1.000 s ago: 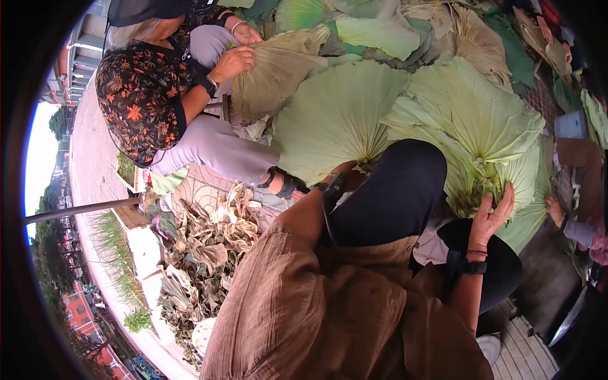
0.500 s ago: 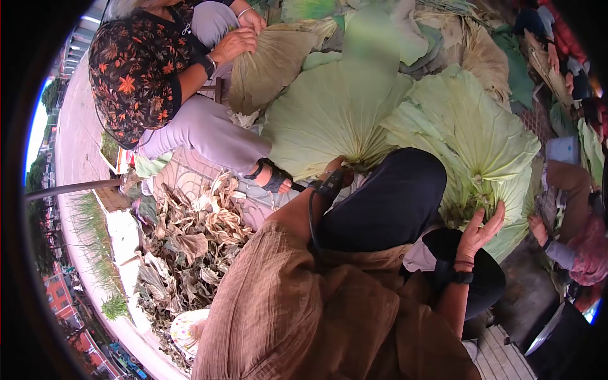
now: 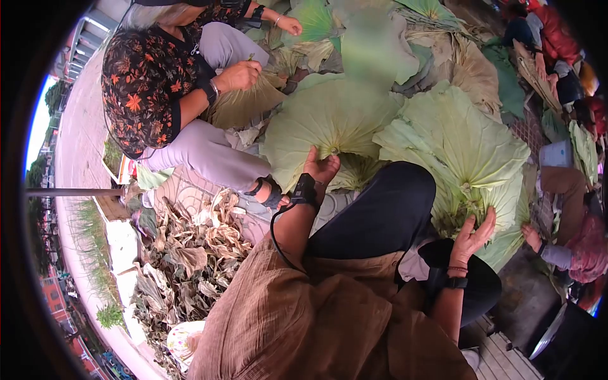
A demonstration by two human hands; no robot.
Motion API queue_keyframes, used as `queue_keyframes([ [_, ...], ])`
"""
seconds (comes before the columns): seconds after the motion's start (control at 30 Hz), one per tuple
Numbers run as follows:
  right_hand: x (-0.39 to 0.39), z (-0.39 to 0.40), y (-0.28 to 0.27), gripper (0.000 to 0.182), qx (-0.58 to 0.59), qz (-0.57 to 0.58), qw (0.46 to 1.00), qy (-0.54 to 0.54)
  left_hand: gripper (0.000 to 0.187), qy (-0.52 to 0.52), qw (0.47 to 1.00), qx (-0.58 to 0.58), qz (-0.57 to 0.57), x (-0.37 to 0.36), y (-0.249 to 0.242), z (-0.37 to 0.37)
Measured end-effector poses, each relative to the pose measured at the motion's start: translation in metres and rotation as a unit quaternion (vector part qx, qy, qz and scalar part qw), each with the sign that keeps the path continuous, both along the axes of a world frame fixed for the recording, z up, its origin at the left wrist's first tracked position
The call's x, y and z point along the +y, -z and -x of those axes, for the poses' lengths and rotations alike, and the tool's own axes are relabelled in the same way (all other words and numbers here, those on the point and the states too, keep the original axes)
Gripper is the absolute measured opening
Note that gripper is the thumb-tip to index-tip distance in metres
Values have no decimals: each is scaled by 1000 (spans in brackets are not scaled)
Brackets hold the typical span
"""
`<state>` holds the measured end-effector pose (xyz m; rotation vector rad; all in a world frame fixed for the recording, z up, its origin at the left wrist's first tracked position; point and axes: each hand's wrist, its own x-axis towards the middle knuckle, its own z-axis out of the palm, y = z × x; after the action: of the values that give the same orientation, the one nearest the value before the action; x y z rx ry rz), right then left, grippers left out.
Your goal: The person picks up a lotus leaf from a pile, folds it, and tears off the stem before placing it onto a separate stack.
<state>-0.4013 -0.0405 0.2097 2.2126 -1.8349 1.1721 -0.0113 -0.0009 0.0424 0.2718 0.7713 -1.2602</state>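
A large pale green lotus leaf [image 3: 310, 111] spreads in front of me, its ribs meeting near a stem stub at its lower edge. My left hand [image 3: 323, 168] grips that lower edge beside the stub, thumb and fingers closed on the leaf. On the right, a pile of lotus leaves [image 3: 472, 142] lies beside my knee, stem ends bunched at the near side. My right hand [image 3: 475, 235] rests at the pile's near edge by the stem ends, palm turned up and fingers stretched out. Another leaf [image 3: 358, 172] shows under the lifted one.
At upper left a person [image 3: 142, 82] sits with a brownish leaf [image 3: 247, 104] across the lap. Dry, crumpled leaves [image 3: 190, 253] are heaped on the paving at left. A co-worker's hand [image 3: 532, 238] touches the pile's right side. A pale bucket [image 3: 555, 154] stands beyond.
My left hand has come up from beside my knee with the leaf's near edge, uncovering a leaf beneath. My right hand stays by the pile. The seated person's hands have moved apart.
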Motion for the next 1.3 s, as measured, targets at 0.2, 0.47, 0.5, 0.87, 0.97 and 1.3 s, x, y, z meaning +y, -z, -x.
queue_keyframes([
  [0.2,-1,3,-2,46,-4,-8,1000,2,28,39,994,-98,-31,-32,-47,-7],
  [0.47,-4,4,-5,50,-12,-4,1000,17,16,68,920,-381,-63,-84,-193,-17],
  [0.5,-6,4,-5,50,-11,-2,1000,22,16,74,909,-409,-33,-90,-217,-12],
  [0.87,-4,11,-8,52,-55,-26,998,31,18,212,805,-422,359,-125,-403,150],
  [0.97,-1,12,-10,53,-62,-31,997,39,25,262,797,-273,471,-133,-416,200],
  [1.3,6,15,-14,54,-94,-57,993,37,28,351,852,-307,236,-154,-302,296],
])
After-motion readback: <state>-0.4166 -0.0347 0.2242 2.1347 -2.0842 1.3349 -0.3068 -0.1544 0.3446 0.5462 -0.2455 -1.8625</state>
